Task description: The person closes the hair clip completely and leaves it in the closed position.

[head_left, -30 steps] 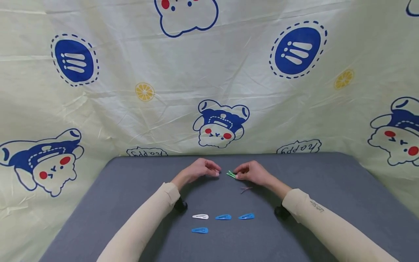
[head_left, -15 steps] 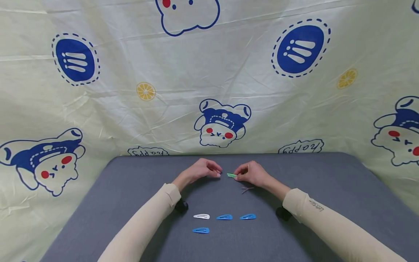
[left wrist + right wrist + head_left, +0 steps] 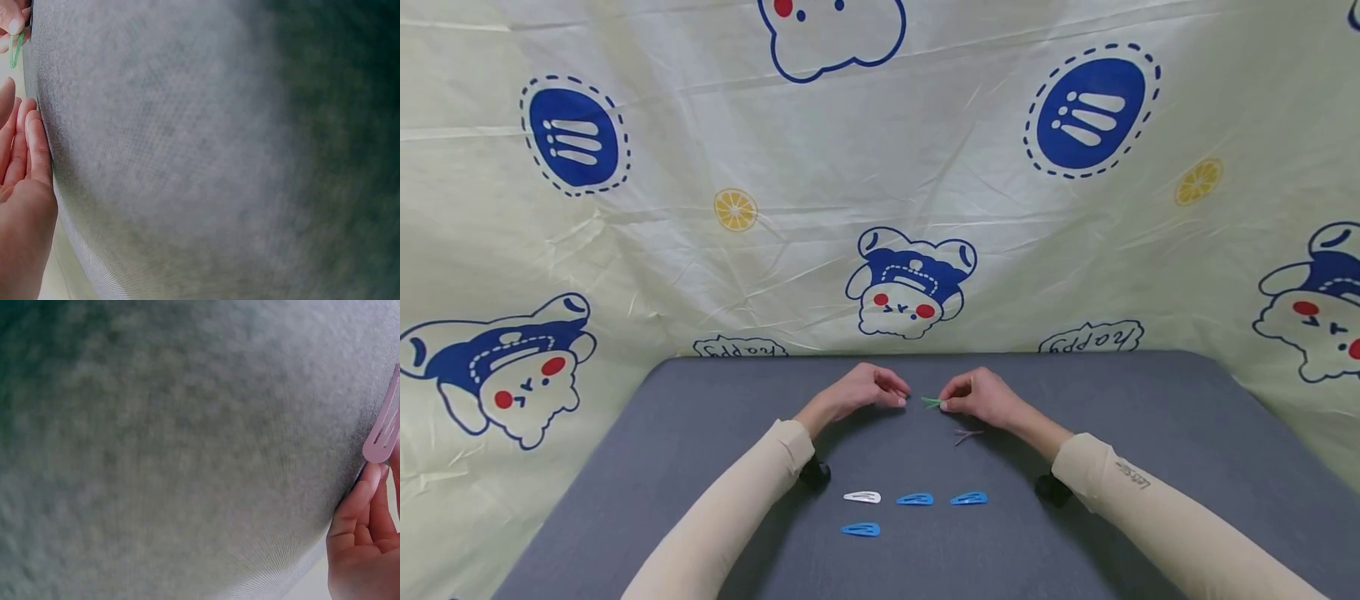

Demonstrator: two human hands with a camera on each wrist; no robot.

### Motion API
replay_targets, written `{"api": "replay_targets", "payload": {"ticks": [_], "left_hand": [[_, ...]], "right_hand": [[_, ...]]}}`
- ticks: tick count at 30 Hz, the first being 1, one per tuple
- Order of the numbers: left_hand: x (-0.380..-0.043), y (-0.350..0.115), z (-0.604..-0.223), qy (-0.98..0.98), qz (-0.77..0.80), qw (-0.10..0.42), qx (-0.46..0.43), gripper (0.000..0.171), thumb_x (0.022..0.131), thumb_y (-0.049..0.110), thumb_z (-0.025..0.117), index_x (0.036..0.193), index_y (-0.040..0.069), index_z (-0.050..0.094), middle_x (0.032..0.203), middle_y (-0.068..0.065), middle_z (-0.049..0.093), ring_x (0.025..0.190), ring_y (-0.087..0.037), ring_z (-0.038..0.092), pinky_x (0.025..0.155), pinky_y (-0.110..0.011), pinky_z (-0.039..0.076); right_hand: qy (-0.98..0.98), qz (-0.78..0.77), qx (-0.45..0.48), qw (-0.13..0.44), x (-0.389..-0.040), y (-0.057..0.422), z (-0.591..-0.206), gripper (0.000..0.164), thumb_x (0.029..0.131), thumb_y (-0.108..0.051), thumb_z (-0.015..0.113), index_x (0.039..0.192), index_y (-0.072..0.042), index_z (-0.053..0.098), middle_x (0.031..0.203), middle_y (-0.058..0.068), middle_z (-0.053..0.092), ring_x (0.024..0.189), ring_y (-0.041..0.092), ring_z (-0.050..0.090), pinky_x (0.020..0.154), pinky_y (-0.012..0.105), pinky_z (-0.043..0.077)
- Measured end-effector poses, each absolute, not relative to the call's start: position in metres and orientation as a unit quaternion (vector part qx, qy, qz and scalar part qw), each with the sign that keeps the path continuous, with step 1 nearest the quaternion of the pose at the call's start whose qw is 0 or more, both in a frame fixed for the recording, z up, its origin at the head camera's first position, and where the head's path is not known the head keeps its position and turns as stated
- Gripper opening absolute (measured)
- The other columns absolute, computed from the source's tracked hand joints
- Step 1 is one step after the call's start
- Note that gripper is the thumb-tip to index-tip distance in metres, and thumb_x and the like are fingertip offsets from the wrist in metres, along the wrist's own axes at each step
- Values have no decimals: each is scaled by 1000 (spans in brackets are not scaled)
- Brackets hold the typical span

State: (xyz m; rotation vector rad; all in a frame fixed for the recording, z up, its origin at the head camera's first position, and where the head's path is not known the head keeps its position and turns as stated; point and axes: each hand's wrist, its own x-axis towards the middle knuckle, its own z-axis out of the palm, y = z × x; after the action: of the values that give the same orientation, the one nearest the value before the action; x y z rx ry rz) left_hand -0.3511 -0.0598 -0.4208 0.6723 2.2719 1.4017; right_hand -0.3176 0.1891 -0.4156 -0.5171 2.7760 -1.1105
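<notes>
My right hand (image 3: 981,395) pinches a green snap hair clip (image 3: 931,402) by one end, between thumb and fingers, over the far middle of the table. Its free end points left, and its two arms look spread apart. In the left wrist view the same green clip (image 3: 16,51) hangs from the right fingertips. My left hand (image 3: 859,390) holds nothing; its fingers are loosely bent, with the tips a short way left of the clip. Just nearer than the right hand lies a pink snap hair clip (image 3: 967,434), also seen large in the right wrist view (image 3: 377,451).
Closer to me on the grey table (image 3: 760,467) lie a white hair clip (image 3: 862,497), a blue clip (image 3: 915,499) and another blue clip (image 3: 968,498) in a row. A third blue clip (image 3: 861,529) lies below the white one. A printed cloth (image 3: 805,167) hangs behind the table.
The green clip has turned in my right fingers; it looked flat and narrow half a second ago and now shows its arms apart. Both hands have stayed nearly in place.
</notes>
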Motion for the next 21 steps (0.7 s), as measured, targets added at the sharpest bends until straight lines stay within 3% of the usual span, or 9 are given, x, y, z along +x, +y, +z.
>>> {"api": "replay_targets", "payload": {"ticks": [4,11,21], "left_hand": [[-351,-60,-420,811,499,190,238,26,90,11,71,114,2,71,106,-6,70,96,-18,57,89,-33,46],[-350,-60,-419,814,496,189,237,27,91,14,71,115,3,71,109,-5,70,99,-19,55,91,-36,45],[-350,-62,-421,807,513,185,226,30,91,17,71,117,3,71,112,-5,70,103,-19,56,97,-39,44]], "right_hand": [[911,-373,-166,51,-316,189,-414,3,89,-10,73,90,-8,76,83,-1,68,74,17,53,68,32,42],[910,-378,-164,39,-315,189,-414,6,91,-14,72,93,-9,76,86,-1,69,77,17,55,73,32,45],[898,-412,-153,21,-313,187,-414,7,90,-14,73,94,-10,76,81,0,67,70,17,57,63,31,49]]}}
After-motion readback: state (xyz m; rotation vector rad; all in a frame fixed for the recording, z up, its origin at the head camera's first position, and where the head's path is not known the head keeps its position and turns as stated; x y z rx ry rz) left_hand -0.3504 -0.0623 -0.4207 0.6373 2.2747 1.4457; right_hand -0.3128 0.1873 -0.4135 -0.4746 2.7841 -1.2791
